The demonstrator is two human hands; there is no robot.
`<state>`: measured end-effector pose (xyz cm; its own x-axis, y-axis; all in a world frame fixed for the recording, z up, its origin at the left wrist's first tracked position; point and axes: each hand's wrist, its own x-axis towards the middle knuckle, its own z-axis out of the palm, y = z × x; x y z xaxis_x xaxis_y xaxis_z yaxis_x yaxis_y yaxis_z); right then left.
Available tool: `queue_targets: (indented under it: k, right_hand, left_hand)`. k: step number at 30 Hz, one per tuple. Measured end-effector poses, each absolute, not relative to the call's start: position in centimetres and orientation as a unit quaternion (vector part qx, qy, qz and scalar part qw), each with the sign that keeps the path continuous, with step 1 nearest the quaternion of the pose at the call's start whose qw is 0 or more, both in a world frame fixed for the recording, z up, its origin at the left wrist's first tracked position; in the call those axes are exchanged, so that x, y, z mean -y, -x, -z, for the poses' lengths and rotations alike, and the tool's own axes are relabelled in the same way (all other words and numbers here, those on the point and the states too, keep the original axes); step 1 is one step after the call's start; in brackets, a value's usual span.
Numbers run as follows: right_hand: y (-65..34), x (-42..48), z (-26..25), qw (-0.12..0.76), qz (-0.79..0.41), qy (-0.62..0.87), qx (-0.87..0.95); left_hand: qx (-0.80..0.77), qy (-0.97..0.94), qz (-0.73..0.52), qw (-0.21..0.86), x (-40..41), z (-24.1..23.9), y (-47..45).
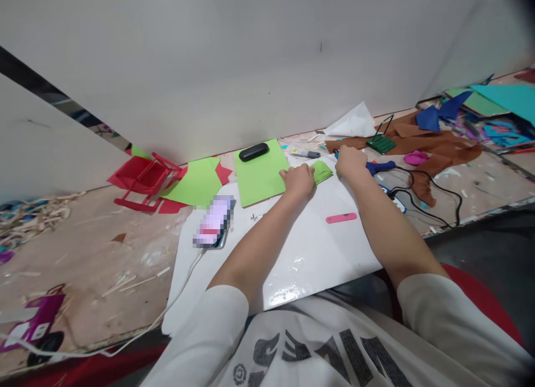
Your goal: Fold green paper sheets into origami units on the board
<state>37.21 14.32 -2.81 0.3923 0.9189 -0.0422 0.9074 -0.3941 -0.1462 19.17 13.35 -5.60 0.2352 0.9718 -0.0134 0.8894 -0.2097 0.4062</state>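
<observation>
My left hand is closed over one end of a small stack of light-green foam sheet or paper, pressed to the white board. Dark lines show on the stack's top piece. To its right, my right hand has curled fingers, and a bit of blue shows at its fingertips. What it grips, if anything, is hidden. A blue glue gun with a black cord lies just behind and beside this hand. Near my forearms, a pink flat blade-like piece rests on the board.
A large green sheet bears a black case. Left of it are a phone on a white cable and a red miniature chair. A grey cutter, brown scraps and a small green piece lie beyond.
</observation>
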Motion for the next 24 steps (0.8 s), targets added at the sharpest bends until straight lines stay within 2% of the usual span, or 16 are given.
queue_targets:
  k: [3,5,11,13,16,24]
  right_hand:
    - [-37.4,-14.6,3.0,0.059,-0.042,0.83,0.552]
    - [-37.7,-14.5,2.7,0.075,-0.028,0.827,0.557]
    - [-36.3,-13.5,1.5,0.247,0.004,0.744,0.62]
    - [-34.8,-13.2,1.6,0.241,-0.033,0.724,0.645]
    - [-33.0,-13.0,2.1,0.181,-0.08,0.721,0.664]
    - [-32.9,-13.2,2.7,0.152,-0.081,0.716,0.677]
  left_hand:
    - [-0.585,-0.79,-0.151,0.107,-12.7,6.6,-18.9]
    - [-0.589,-0.782,-0.171,0.109,-12.5,6.9,-18.9]
    - [-0.611,-0.748,-0.201,0.161,-13.1,7.0,-19.0]
    - [-0.609,-0.747,-0.203,0.175,-13.2,7.0,-18.9]
    - [-0.618,-0.732,-0.215,0.191,-13.3,6.8,-18.8]
    - [-0.624,-0.726,-0.22,0.19,-13.5,6.8,-18.8]
